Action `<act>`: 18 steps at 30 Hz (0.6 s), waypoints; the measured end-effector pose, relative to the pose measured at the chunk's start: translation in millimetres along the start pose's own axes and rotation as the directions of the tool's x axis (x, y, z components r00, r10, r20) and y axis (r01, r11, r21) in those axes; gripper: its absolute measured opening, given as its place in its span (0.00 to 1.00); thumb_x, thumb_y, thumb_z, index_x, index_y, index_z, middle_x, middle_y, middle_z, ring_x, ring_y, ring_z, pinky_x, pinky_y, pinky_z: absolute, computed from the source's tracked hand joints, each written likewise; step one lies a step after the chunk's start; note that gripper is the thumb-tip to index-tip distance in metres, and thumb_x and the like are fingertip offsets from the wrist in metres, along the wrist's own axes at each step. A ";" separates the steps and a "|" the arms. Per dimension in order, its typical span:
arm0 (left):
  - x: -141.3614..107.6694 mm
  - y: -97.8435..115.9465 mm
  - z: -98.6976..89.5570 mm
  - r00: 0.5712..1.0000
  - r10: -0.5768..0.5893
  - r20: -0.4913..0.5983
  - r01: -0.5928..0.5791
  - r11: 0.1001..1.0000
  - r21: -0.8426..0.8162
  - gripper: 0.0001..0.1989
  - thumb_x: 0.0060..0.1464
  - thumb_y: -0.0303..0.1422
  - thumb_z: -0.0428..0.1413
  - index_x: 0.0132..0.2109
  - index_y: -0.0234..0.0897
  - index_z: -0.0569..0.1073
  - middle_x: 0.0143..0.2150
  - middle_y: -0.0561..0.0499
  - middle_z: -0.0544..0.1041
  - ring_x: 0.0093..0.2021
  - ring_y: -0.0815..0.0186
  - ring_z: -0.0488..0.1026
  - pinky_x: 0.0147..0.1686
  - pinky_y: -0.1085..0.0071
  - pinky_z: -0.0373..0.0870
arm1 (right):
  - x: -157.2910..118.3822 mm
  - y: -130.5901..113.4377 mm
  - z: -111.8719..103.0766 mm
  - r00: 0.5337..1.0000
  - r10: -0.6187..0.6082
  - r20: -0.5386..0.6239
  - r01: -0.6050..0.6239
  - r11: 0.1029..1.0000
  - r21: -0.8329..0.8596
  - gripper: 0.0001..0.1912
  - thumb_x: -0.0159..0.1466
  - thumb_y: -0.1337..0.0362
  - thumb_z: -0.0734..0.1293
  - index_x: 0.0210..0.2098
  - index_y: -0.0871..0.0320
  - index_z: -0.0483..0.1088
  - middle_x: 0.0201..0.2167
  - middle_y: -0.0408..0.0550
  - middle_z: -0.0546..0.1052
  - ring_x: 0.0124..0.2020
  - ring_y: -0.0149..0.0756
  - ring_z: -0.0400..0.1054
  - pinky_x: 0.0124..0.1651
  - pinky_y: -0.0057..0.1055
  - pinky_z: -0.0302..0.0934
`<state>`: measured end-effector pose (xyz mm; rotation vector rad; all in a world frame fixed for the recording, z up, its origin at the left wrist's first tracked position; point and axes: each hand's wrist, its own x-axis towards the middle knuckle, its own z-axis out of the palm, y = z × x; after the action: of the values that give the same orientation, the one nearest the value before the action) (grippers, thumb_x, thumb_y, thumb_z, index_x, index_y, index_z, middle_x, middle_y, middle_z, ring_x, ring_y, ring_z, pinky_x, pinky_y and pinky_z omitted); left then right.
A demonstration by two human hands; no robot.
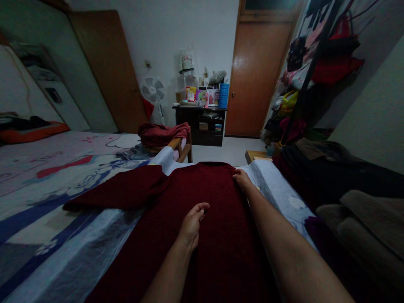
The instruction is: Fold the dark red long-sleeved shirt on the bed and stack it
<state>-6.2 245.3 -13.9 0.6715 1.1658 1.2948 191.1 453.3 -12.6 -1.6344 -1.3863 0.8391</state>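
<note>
A dark red long-sleeved top [208, 185] lies spread flat on the bed, its neck end away from me. One sleeve [123, 189] stretches out to the left; the other sleeve does not show. At the top's far right shoulder edge, my right hand [242, 180] has its fingers closed on the cloth. My left hand [191, 225] is over the middle of the top, fingers loosely bent and the thumb slightly apart from them. I see nothing held in it.
Patterned bedding [75, 168] spreads to the left. Folded dark clothes [344, 168] and a brownish-grey folded cloth [375, 219] are piled at the right. Beyond the bed are a wooden rail with a red cloth [162, 134], a fan [153, 89] and a black cabinet [198, 126].
</note>
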 end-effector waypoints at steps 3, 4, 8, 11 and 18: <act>1.5 -1.5 1.3 1.000 0.014 -0.014 -0.015 0.995 -0.102 0.18 0.38 0.29 0.56 0.41 0.35 0.75 0.45 0.46 0.78 0.47 0.61 0.73 0.52 0.64 0.64 | 0.0 0.7 -1.2 0.999 0.040 0.022 -0.041 0.998 0.047 0.14 0.48 0.69 0.67 0.36 0.60 0.73 0.26 0.44 0.76 0.28 0.33 0.68 0.32 0.26 0.60; 1.0 -0.9 1.7 1.000 0.007 -0.007 -0.008 0.991 -0.133 0.18 0.38 0.28 0.55 0.41 0.35 0.75 0.46 0.46 0.78 0.47 0.61 0.73 0.52 0.64 0.64 | 0.2 1.0 -1.1 0.998 0.054 0.029 -0.055 0.997 0.061 0.13 0.48 0.69 0.68 0.35 0.60 0.73 0.24 0.43 0.75 0.26 0.32 0.67 0.30 0.26 0.59; -1.2 5.6 -0.9 0.999 -0.017 0.049 0.023 0.991 -0.131 0.19 0.38 0.25 0.53 0.42 0.35 0.74 0.46 0.45 0.79 0.49 0.61 0.74 0.53 0.64 0.64 | 1.7 2.5 -0.1 0.993 0.106 0.045 -0.110 0.989 0.102 0.11 0.48 0.69 0.68 0.33 0.59 0.72 0.20 0.40 0.72 0.22 0.29 0.63 0.27 0.25 0.56; 2.2 10.2 -8.6 0.998 0.021 0.056 -0.024 0.998 0.058 0.17 0.42 0.26 0.52 0.42 0.34 0.73 0.44 0.44 0.79 0.48 0.62 0.74 0.52 0.66 0.65 | 2.8 4.1 -0.2 0.989 0.141 0.051 -0.147 0.981 0.124 0.12 0.47 0.71 0.67 0.33 0.58 0.70 0.19 0.38 0.70 0.20 0.28 0.61 0.25 0.24 0.54; 5.0 18.2 -29.6 0.938 0.264 0.226 -0.339 0.556 0.759 0.21 0.46 0.22 0.50 0.48 0.38 0.72 0.50 0.46 0.75 0.50 0.62 0.70 0.55 0.62 0.62 | 4.7 6.3 -1.9 0.980 0.174 0.101 -0.189 0.967 0.173 0.11 0.47 0.71 0.65 0.32 0.57 0.69 0.20 0.38 0.71 0.21 0.28 0.63 0.24 0.23 0.54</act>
<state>-40.9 247.6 -8.5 1.6416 1.6046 0.9448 196.4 457.2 -17.3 -1.6160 -1.1904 1.1207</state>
